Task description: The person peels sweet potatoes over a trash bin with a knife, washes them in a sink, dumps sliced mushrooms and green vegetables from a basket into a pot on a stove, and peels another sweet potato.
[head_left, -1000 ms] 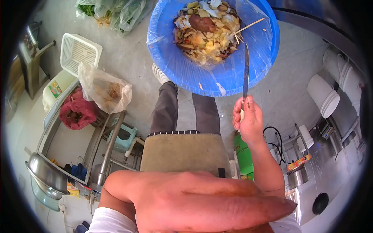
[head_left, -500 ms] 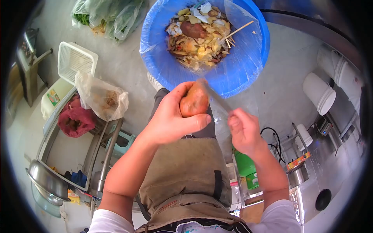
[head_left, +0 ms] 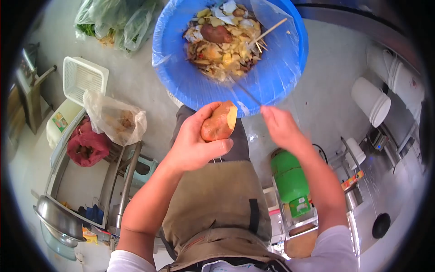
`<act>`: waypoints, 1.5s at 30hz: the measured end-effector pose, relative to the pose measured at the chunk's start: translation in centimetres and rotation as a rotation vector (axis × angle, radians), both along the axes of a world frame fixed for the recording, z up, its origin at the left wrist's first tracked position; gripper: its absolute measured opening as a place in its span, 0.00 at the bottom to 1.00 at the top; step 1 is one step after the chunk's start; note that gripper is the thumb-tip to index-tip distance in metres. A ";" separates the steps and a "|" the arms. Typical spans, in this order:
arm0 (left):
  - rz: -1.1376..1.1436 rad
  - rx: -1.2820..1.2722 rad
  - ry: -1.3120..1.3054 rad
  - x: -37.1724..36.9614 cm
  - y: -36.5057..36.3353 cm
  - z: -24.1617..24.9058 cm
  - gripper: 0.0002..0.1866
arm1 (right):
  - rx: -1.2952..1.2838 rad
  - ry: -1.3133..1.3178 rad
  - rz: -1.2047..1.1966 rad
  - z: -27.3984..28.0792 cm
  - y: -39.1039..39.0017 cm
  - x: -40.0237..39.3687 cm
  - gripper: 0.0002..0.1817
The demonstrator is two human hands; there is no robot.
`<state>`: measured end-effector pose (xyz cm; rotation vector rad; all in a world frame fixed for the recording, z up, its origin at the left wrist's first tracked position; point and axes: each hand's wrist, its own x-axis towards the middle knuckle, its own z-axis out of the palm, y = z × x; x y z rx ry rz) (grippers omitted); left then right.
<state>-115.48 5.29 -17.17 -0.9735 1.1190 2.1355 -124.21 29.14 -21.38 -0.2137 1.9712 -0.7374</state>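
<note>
My left hand (head_left: 190, 143) is wrapped round a reddish-brown potato (head_left: 216, 123), thumb below and fingers above. A cut face of yellow flesh shows on the potato's right side. My right hand (head_left: 283, 129) grips a knife (head_left: 247, 94), its thin blade blurred and reaching up and left over the bin, apart from the potato. Its handle is hidden in my fist. Just beyond both hands stands a blue bin (head_left: 158, 63) lined with clear plastic. Peelings (head_left: 226, 59), a brown lump and some wooden sticks lie in it.
To the left are a white basket (head_left: 86, 75), a clear plastic bag (head_left: 115, 120) and a dark red sack (head_left: 88, 145) by a metal frame. Bagged greens (head_left: 113, 22) lie at the upper left. A green gas cylinder (head_left: 290, 177) and white buckets (head_left: 369, 99) stand on the right.
The knife has moved off the potato, up and to the right over the bin. The potato now shows a yellow cut face. My view has shifted slightly.
</note>
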 end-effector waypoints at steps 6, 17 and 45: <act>-0.040 -0.061 -0.034 -0.1 0.7 -1.2 0.36 | -0.203 0.178 0.116 5.1 -2.6 2.0 0.19; -0.094 -0.170 0.088 1.6 0.9 -2.3 0.36 | -0.061 -0.099 -0.114 4.1 -0.8 1.9 0.22; -0.124 -0.330 0.028 1.5 2.3 -4.6 0.33 | 0.013 0.181 0.276 4.2 -2.8 2.8 0.19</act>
